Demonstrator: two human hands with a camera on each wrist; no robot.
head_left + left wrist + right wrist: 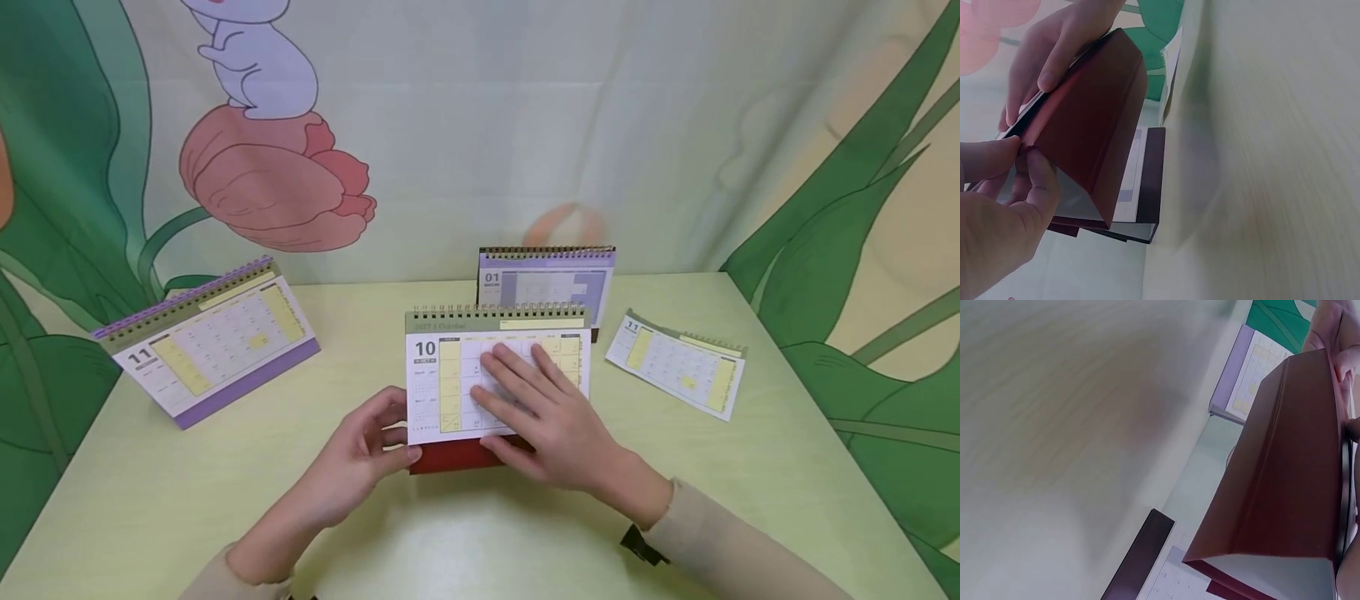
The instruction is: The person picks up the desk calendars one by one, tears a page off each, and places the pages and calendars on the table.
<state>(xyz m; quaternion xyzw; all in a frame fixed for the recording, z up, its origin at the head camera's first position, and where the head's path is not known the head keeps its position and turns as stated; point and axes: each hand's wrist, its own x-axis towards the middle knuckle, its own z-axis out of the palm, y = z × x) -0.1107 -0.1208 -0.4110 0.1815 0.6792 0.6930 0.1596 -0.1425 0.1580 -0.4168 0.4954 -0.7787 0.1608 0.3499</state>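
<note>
A desk calendar with a red stand (450,457) faces the head camera, its October page (423,392) in front and a wire spiral along the top. At its left edge my left hand (348,458) pinches the stand between thumb and fingers. My right hand (555,425) lies over the page with fingers extended, hiding much of the date grid. Seen from the left wrist, the red stand (1088,119) is raised off the tabletop and folded into a wedge. The right wrist view shows the stand's red underside (1279,462), with the right hand mostly cut off at the frame edge.
Behind stands a purple-page calendar (491,271) showing 01, partly hidden. To the left, a calendar with a purple base (251,379) shows 11. A loose November sheet (675,367) lies at right on the pale table (787,500). A printed curtain (465,150) hangs behind.
</note>
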